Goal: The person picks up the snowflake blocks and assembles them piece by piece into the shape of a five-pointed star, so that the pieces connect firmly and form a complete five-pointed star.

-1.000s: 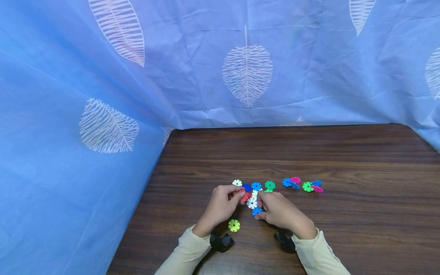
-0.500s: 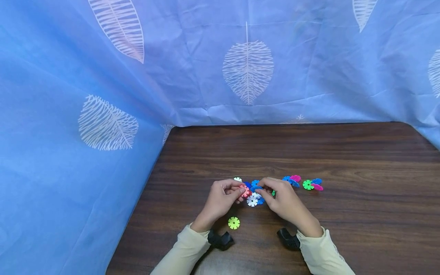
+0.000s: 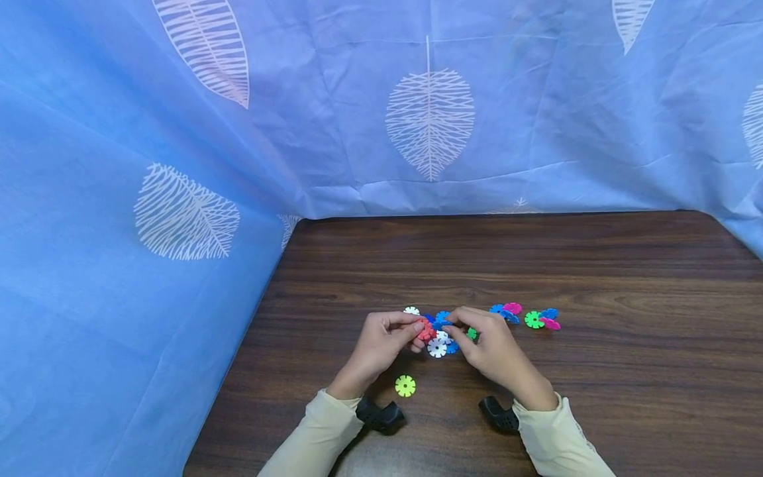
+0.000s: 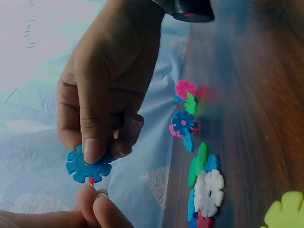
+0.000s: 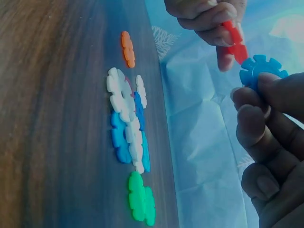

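My left hand [image 3: 378, 341] pinches a red notched flower-shaped plastic disc [image 5: 236, 42] above the table. Facing it, my right hand [image 3: 495, 348] pinches a blue notched disc [image 5: 259, 70] between thumb and fingers. Edge to edge, the two discs meet in the right wrist view; whether their slots are locked I cannot tell. Beneath the hands lie loose discs, among them a white disc [image 3: 437, 348], a blue disc [image 5: 121, 137] and a green disc [image 5: 137, 197]. An orange disc [image 5: 127, 49] shows in the right wrist view.
A yellow-green disc [image 3: 405, 385] lies nearer the front. To the right sit two joined clusters, one blue and pink [image 3: 511, 309], one with a green disc [image 3: 534, 320]. Blue leaf-print cloth [image 3: 357, 132] hangs behind and left of the wooden table [image 3: 626, 371].
From the loose discs, my right hand has picked up a blue disc and lifted it to the red one. My left hand keeps its hold on the red disc. Little differs over the last half second.
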`<state>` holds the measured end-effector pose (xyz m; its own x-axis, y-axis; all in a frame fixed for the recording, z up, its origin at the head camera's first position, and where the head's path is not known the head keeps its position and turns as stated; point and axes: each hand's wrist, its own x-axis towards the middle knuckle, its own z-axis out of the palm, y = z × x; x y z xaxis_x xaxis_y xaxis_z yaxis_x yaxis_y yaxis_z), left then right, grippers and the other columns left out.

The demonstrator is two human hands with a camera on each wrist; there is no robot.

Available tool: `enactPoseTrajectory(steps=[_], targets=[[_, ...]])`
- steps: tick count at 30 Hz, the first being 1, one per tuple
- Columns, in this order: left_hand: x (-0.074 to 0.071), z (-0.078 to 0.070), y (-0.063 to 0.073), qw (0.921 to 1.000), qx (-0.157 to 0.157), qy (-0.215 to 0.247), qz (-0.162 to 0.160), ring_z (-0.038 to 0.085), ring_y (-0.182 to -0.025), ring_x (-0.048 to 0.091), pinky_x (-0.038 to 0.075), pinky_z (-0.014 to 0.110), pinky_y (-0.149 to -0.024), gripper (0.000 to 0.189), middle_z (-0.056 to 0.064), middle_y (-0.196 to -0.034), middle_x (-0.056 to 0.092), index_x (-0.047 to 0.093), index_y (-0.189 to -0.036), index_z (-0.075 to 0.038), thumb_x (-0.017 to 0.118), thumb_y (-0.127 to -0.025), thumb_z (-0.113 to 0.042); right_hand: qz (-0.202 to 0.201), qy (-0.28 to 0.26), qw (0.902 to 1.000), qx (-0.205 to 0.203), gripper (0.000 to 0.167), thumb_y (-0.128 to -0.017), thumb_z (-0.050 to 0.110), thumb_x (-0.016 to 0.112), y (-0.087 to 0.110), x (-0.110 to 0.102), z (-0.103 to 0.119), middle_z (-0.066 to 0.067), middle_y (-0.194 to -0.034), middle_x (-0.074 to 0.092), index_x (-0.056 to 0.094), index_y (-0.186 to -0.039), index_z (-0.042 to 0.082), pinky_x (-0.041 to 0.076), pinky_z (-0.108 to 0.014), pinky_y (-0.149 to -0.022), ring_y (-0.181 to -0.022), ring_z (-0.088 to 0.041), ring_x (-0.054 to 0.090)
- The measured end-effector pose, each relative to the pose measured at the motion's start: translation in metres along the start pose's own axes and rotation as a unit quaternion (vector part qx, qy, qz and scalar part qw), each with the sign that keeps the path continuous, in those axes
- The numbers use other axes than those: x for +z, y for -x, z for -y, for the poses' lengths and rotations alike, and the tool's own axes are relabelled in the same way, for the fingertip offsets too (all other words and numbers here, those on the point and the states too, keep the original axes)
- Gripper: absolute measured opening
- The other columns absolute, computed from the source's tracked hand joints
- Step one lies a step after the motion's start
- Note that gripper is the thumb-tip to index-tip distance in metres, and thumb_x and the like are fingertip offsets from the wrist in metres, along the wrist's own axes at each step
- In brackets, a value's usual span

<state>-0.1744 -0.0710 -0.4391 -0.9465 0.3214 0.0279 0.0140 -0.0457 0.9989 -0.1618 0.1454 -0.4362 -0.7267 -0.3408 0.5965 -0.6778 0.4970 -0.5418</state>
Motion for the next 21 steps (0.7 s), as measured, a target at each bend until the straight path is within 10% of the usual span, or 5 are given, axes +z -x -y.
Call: enactPoseTrajectory(steps=[21], targets=[[0.002,0.0,0.002,0.9955,-0.06,0.072,0.014,0.013,-0.063,0.072,0.064,0.032,-0.069,0.014,0.017,-0.087,0.075,0.066,-0.107,0.018,0.062,-0.099,0.007,-0.009,-0.026,0.9982,-0.052,0.02,-0.082,-0.014,0.078,0.0,0.011,-0.004,-0.001,-0.081,0.073,0.076,-0.087,0.005,0.05,-0.015,-0.065,-0.069,-0.003,0.059]])
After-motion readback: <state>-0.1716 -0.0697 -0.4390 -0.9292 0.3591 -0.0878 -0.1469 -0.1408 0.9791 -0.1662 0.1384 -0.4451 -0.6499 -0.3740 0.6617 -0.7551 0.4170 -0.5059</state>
